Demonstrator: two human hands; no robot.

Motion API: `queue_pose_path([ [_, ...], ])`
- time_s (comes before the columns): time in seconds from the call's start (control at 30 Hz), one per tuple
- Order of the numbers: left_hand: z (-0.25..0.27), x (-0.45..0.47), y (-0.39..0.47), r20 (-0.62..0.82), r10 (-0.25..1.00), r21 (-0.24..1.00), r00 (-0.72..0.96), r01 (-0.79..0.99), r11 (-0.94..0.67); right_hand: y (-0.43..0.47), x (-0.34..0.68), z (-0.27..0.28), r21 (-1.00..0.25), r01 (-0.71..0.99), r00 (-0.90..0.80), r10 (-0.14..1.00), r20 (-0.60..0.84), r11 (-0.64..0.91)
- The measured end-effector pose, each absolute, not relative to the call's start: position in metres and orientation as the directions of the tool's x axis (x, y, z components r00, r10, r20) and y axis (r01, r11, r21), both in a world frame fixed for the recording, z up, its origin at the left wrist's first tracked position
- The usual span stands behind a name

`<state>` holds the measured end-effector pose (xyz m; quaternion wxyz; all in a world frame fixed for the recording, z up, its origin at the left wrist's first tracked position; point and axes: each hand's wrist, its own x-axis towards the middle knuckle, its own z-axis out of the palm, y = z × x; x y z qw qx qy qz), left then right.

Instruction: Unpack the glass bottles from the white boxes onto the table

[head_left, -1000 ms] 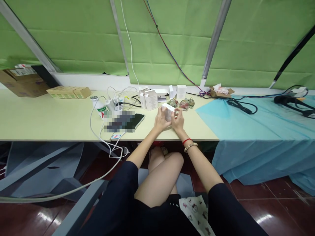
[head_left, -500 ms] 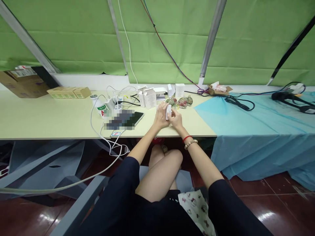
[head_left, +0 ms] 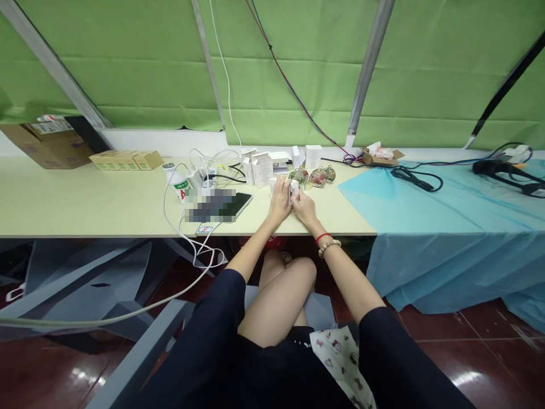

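Note:
Close to the table's front edge, both hands hold a small white box (head_left: pixel 294 187). My left hand (head_left: pixel 280 203) is closed along the box's left side. On the right side, the fingers of my right hand (head_left: pixel 304 208) are bent and pressed against the box near its opening. My fingers partly cover the box, and what is inside it cannot be made out. Just beyond lie several clear round ornaments (head_left: pixel 317 177) with red and green filling. Upright white boxes (head_left: pixel 261 170) stand behind and to the left, with another white box (head_left: pixel 313 155) behind the ornaments.
Left of my hands lie a dark tablet-like device (head_left: pixel 237 205), white cables (head_left: pixel 165 210) and a white bottle (head_left: pixel 175 180). Yellowish small boxes (head_left: pixel 126 161) and a cardboard carton (head_left: pixel 46 145) stand farther left. A blue cloth (head_left: pixel 426 213) with black cable covers the right side.
The small white box has turned between my hands and is more covered by my fingers. My right hand's fingers have curled in tighter. The view has shifted slightly.

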<state>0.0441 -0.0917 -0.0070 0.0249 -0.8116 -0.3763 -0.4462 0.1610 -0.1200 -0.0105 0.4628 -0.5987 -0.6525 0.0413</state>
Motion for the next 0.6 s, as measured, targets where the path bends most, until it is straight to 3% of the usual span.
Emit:
queue_pose_path([
  [0.3, -0.003, 0.045, -0.098, 0.705, 0.665, 0.323, 0.247, 0.723, -0.611, -0.129, 0.159, -0.005, -0.618, 0.680, 0.157, 0.745, 0.648, 0.394],
  [0.47, -0.001, 0.046, -0.100, 0.693, 0.667, 0.289, 0.273, 0.743, -0.603, -0.133, 0.160, -0.003, -0.617, 0.733, 0.282, 0.697, 0.660, 0.287],
  [0.6, -0.003, 0.044, -0.100, 0.722, 0.646, 0.299, 0.248, 0.730, -0.615, -0.133, 0.161, -0.003, -0.562, 0.754, 0.198, 0.699, 0.688, 0.339],
])
